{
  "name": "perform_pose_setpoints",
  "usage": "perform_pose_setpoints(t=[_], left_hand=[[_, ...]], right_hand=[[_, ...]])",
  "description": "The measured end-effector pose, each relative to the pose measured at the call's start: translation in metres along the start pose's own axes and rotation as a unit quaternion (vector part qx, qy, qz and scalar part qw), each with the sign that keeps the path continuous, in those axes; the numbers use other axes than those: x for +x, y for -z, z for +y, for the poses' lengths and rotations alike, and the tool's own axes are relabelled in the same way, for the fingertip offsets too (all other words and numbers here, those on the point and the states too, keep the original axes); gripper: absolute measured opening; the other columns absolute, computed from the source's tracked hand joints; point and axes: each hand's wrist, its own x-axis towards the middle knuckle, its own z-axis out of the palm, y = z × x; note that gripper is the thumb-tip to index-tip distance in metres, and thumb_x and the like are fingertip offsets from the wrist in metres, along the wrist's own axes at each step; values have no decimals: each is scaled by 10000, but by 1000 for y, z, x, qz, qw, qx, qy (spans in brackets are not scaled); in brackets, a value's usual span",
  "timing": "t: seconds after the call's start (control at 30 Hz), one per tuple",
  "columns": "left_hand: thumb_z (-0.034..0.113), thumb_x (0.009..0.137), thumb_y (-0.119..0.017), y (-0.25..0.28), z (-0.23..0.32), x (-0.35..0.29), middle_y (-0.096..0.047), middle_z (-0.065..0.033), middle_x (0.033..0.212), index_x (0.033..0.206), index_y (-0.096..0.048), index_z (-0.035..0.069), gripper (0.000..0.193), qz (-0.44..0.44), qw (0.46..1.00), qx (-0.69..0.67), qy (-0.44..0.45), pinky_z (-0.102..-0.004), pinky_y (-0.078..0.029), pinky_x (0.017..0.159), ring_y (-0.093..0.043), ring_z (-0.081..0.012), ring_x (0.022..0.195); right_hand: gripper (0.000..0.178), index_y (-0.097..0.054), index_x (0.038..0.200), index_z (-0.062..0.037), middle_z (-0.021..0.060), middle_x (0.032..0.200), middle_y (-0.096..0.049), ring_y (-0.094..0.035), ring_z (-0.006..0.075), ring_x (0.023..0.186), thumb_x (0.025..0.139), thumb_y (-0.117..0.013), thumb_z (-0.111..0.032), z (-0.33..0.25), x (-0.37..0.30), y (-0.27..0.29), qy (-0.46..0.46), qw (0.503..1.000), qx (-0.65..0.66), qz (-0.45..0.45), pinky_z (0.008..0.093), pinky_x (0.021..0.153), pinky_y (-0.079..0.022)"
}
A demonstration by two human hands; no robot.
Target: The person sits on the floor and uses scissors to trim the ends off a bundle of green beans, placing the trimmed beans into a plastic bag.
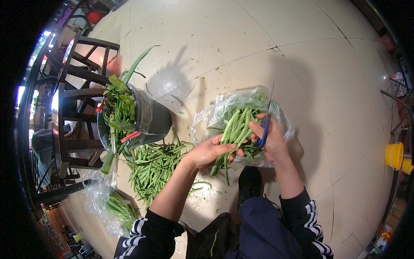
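Note:
My left hand point(207, 153) is closed around a bunch of long green beans point(235, 127), held over an open clear plastic bag point(202, 125). The bunch fans upward, and a few ends hang below my fingers. In my right hand point(276, 144) is a knife with a blue handle point(263, 133), its thin blade pointing away from me. The fingers of that hand are beside the bunch; whether they also touch the beans I cannot tell. More beans lie inside the bag, partly hidden by my hands. To the left, a heap of green beans point(155, 170) is spread on the floor.
A dark bin point(159, 121) lined with clear plastic, filled with green leafy scraps, stands left beside dark wooden chairs point(82, 93). Another plastic bag point(97, 200) with green vegetables lies nearer me. My black shoe point(249, 183) is below the bag. A yellow bucket point(393, 155) is far right.

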Motion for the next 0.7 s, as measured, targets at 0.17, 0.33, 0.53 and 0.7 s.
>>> perform_pose_setpoints(t=[0.17, 0.33, 0.53, 0.7], left_hand=[[249, 984, -578, -5, 2, 5, -629, -16, 927, 1207, -574, 57, 294, -18, 989, 144, -20, -256, -466, 754, -553, -95, 804], [229, 990, -574, -4, -5, 9, -624, -4, 927, 1206, -558, 59, 276, -28, 987, 153, -45, -261, -461, 782, -551, -101, 832], [235, 984, -585, -4, -2, 6, -629, -5, 942, 1194, -550, 57, 277, 2, 982, 177, -62, -262, -463, 786, -554, -97, 854], [235, 981, -593, -7, -1, 7, -629, 3, 948, 1213, -537, 57, 298, 33, 982, 178, -53, -263, -467, 795, -556, -94, 877]], right_hand=[[371, -498, 1132, -85, -7, 859, -588, -569, 72, 645, 843, -731, -71, 2, -3, -4, -53, 990, 76, -108, 217, 522, -457], [469, -478, 1175, -72, 17, 939, -607, -608, 104, 778, 796, -750, -32, -5, -2, -1, -5, 992, 18, -127, 227, 558, -506], [473, -467, 1191, -85, 58, 986, -621, -590, 109, 855, 801, -722, -5, -10, 2, 8, 54, 999, 8, 2, 227, 709, -491], [496, -455, 1171, -25, 66, 884, -650, -619, 131, 782, 794, -774, -83, -5, 2, 8, 225, 941, -222, 119, 266, 713, -505]])
